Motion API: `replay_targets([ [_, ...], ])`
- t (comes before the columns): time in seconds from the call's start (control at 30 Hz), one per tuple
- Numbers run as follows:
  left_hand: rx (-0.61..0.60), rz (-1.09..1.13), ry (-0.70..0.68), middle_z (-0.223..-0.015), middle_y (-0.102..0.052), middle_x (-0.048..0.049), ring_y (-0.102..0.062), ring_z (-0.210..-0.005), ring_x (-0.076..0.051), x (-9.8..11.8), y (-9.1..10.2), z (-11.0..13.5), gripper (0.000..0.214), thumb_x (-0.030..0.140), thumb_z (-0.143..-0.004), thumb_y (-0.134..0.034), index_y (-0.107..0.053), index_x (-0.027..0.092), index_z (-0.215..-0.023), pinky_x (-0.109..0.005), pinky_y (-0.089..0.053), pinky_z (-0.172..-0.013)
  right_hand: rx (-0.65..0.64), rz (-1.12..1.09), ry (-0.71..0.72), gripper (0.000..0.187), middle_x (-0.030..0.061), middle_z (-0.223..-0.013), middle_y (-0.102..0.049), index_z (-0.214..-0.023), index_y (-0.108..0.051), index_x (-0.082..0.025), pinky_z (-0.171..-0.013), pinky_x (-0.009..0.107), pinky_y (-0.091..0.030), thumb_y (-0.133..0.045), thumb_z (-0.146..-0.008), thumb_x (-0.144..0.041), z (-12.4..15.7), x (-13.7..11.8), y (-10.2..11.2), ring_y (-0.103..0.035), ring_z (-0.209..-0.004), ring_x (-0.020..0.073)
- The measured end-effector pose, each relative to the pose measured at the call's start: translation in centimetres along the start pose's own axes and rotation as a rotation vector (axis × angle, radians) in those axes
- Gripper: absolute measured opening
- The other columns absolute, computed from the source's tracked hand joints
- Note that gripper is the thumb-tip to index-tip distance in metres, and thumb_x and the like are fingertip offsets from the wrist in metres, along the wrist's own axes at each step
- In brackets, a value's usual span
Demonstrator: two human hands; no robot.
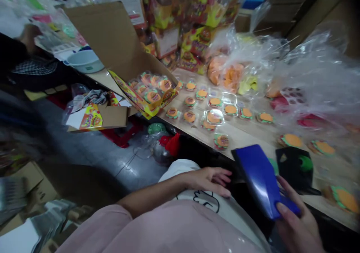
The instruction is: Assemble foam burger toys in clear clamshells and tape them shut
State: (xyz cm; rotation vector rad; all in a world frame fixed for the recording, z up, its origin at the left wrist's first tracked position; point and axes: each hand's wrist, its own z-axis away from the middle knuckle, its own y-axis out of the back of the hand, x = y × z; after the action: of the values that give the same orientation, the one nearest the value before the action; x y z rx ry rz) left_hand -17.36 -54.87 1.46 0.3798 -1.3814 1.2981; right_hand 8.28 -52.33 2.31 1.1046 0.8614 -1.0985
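My right hand (299, 217) grips the narrow end of a shiny blue tool (257, 178) with a wide, flat body; its exact kind is unclear. The tool is tilted over the table's front edge. My left hand (212, 179) rests near my lap with its fingers loosely stretched out and nothing in them. Closest to the tool on the table are a clear-packed toy burger (221, 141) and a black flat piece with a green patch (298, 166). More burgers, such as one with an orange top (230, 109), lie in loose rows.
An open display box (143, 110) holding several packed burgers stands to the left. Plastic bags of orange and yellow pieces (233, 73) line the back. A blue basin (86, 60) and another person's arm (29, 37) are at the far left. Cartons (33, 181) fill the lower left.
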Motion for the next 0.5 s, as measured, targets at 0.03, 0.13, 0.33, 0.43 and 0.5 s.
replay_targets([
  [0.03, -0.039, 0.071, -0.049, -0.111, -0.063, -0.0077, -0.057, -0.105, -0.025, 0.0, 0.0, 0.5, 0.06, 0.034, -0.055, -0.083, -0.063, 0.022, -0.11, -0.039, -0.042, -0.091, -0.078, -0.016, 0.005, 0.089, 0.0205, -0.125, -0.056, -0.141, -0.035, -0.018, -0.078, 0.041, -0.054, -0.066, -0.067, -0.056, 0.8, -1.1, -1.5, -0.061, -0.103, 0.0341],
  [0.13, 0.038, 0.354, -0.237, -0.113, -0.063, -0.0072, -0.055, -0.111, -0.028, -0.2, 0.6, 3.0, 0.063, 0.037, -0.057, -0.082, -0.06, 0.021, -0.115, -0.041, -0.039, -0.097, -0.291, 0.036, 0.096, 0.088, 0.0177, -0.125, -0.058, -0.14, -0.036, -0.02, -0.082, 0.039, -0.053, -0.074, -0.064, -0.044, 1.8, -4.4, -7.3, -0.059, -0.108, 0.0314],
  [0.33, 0.436, 0.71, -0.439, -0.113, -0.065, -0.0107, -0.059, -0.106, -0.027, -3.2, 4.0, 9.0, 0.049, 0.028, -0.066, -0.071, -0.061, 0.015, -0.112, -0.039, -0.042, -0.097, -0.733, 0.075, 0.099, 0.089, 0.0156, -0.118, -0.059, -0.144, -0.02, -0.016, -0.086, 0.04, -0.051, -0.067, -0.074, -0.043, 1.5, -5.7, -18.0, -0.061, -0.101, 0.0232],
  [0.43, 0.693, 0.814, -0.326, -0.101, -0.068, -0.0118, -0.063, -0.096, -0.027, -6.2, 6.6, 10.8, 0.041, 0.033, -0.069, -0.063, -0.062, 0.013, -0.104, -0.038, -0.048, -0.087, -0.894, 0.115, 0.053, 0.082, 0.0136, -0.111, -0.062, -0.142, -0.021, -0.014, -0.089, 0.041, -0.049, -0.064, -0.078, -0.042, 1.0, -4.5, -20.6, -0.062, -0.098, 0.0211],
  [0.5, 0.973, 0.768, -0.174, -0.094, -0.069, -0.0122, -0.065, -0.089, -0.026, -8.5, 9.0, 12.2, 0.038, 0.038, -0.071, -0.058, -0.06, 0.013, -0.1, -0.037, -0.051, -0.078, -0.908, 0.152, 0.043, 0.078, 0.014, -0.111, -0.062, -0.141, -0.024, -0.015, -0.088, 0.041, -0.049, -0.062, -0.079, -0.043, 0.1, -3.6, -21.1, -0.063, -0.096, 0.0206],
])
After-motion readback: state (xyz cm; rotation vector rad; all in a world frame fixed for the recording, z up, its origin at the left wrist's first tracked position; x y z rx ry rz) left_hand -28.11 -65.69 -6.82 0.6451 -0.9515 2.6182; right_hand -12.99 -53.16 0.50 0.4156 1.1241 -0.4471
